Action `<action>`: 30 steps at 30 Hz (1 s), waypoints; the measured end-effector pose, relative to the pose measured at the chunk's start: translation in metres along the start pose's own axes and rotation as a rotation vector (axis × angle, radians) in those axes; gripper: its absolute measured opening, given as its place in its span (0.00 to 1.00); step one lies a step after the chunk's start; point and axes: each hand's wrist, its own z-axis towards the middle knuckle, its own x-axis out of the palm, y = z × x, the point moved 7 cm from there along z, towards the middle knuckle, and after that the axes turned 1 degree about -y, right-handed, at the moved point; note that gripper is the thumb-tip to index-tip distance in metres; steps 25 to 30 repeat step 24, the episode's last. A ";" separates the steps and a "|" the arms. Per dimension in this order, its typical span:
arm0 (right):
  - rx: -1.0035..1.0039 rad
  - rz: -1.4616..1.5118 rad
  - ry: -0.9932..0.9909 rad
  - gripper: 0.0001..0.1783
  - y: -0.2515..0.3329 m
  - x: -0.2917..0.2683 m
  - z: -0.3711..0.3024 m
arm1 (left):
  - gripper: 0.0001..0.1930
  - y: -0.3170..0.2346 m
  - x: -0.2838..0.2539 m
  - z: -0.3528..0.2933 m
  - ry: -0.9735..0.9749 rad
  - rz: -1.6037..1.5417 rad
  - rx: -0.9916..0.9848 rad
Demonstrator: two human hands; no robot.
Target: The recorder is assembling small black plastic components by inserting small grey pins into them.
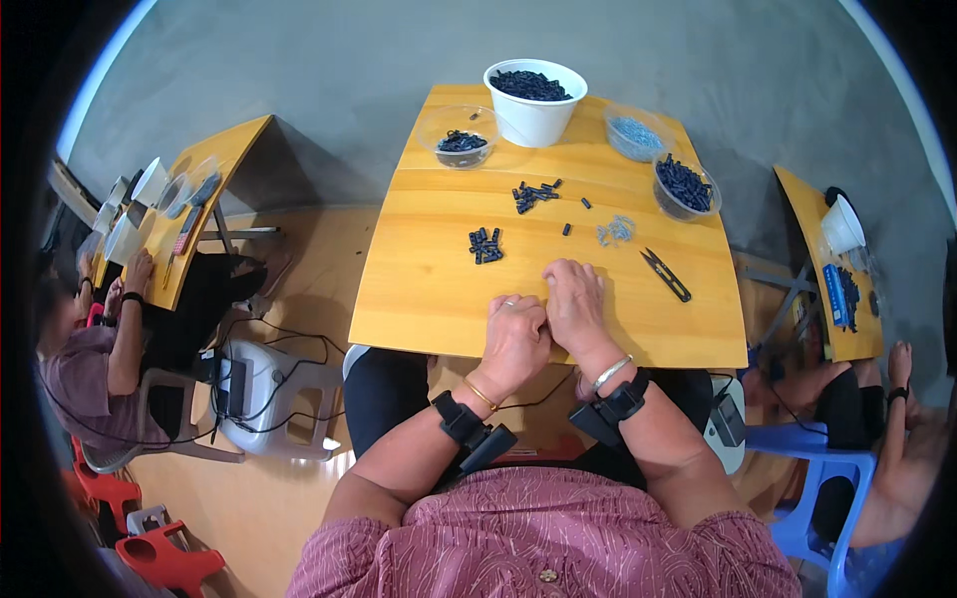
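Close together at the front of the wooden table, my left hand (515, 339) and my right hand (576, 302) both have their fingers curled inward. Whatever they pinch, if anything, is hidden behind the fingers. Beyond them lie two small piles of short black tube-like pieces, a nearer pile (485, 245) and a farther pile (535, 196). Two single black pieces, one nearer (566, 229) and one farther (586, 203), lie apart. A little heap of clear bits (617, 230) sits past my right hand. To its right rest black thread snips (666, 276), blades pointing away.
At the table's (419, 299) far side stand a white tub (533, 120) of black pieces, a clear bowl (461, 157) with black pieces, a bowl (638, 135) of pale blue bits and another bowl (688, 204) of black pieces. People sit at tables left and right.
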 end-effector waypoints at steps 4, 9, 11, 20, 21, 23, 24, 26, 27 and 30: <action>0.007 0.148 -0.083 0.04 -0.011 0.001 0.000 | 0.03 -0.007 -0.004 0.004 -0.021 0.027 -0.012; 0.238 0.828 -0.153 0.07 -0.043 -0.010 -0.005 | 0.02 -0.009 -0.003 0.005 -0.026 0.023 -0.025; 0.236 0.884 -0.184 0.08 -0.051 -0.017 -0.009 | 0.02 -0.007 -0.004 0.004 -0.020 0.032 -0.016; -0.119 0.240 0.177 0.08 -0.021 -0.043 -0.021 | 0.02 -0.006 -0.003 0.004 -0.002 0.036 -0.014; -0.122 0.239 0.172 0.08 -0.021 -0.043 -0.021 | 0.02 -0.007 -0.002 0.004 0.009 0.044 -0.020; -0.210 0.102 0.220 0.10 -0.016 -0.034 -0.024 | 0.02 -0.007 -0.003 0.004 0.013 0.059 -0.023; -0.217 0.104 0.215 0.10 -0.015 -0.035 -0.023 | 0.02 -0.007 -0.002 0.004 0.016 0.040 -0.009; -0.217 0.104 0.215 0.10 -0.015 -0.035 -0.023 | 0.02 -0.007 -0.002 0.004 0.016 0.040 -0.009; -0.217 0.104 0.215 0.10 -0.015 -0.035 -0.023 | 0.02 -0.007 -0.002 0.004 0.016 0.040 -0.009; -0.217 0.104 0.215 0.10 -0.015 -0.035 -0.023 | 0.02 -0.007 -0.002 0.004 0.016 0.040 -0.009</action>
